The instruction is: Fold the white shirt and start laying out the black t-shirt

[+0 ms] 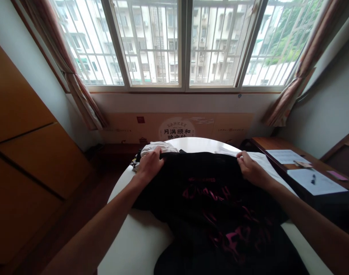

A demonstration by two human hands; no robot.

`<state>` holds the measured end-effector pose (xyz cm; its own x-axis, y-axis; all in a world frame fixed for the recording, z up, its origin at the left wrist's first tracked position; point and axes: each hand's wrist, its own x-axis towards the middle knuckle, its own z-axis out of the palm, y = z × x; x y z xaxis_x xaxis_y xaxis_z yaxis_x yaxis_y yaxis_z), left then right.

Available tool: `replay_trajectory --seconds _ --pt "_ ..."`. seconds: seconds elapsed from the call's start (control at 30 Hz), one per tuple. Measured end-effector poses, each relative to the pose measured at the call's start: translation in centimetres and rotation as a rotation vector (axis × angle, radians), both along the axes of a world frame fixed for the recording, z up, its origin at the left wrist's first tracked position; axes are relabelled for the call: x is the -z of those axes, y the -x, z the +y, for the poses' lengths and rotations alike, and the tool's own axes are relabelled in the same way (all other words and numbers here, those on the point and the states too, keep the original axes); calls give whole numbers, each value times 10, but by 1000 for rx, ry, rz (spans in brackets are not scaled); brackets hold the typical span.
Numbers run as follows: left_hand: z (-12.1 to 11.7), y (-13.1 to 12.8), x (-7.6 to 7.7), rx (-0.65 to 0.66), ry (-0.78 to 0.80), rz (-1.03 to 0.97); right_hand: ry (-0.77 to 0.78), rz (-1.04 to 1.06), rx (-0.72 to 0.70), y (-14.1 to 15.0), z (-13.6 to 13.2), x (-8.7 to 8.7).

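Observation:
A black T-shirt [197,214] with pink printed lettering is stretched between my two hands above a white round table [125,229]. My left hand [150,162] is closed on one end of its far edge. The other end of that edge is pinched in my right hand [250,168]. The lower part of the shirt hangs toward me over the tabletop, and its near end runs out of view. Just beyond my left hand lies a bunched white cloth [158,146], with a black-and-white patterned piece [135,160] beside it. White fabric [258,156] lies behind my right hand.
On the right a wooden desk [266,147] holds papers [317,181] with a pen [313,178] and a pink slip [336,175]. An orange wooden cabinet [22,183] stands on the left. A printed cardboard panel [119,126] leans below the barred window [151,49].

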<state>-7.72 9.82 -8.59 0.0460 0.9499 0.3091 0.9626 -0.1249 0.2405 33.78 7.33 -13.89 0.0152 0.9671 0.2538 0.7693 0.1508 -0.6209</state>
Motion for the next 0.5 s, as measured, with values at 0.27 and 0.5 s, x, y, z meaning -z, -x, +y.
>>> replay_trajectory --seconds 0.27,0.5 --pt "82 -21 -50 44 -111 -126 -241 1 1 -17 95 -34" --pt "29 -57 -32 275 3 -103 -56 -24 -229 9 58 -51"
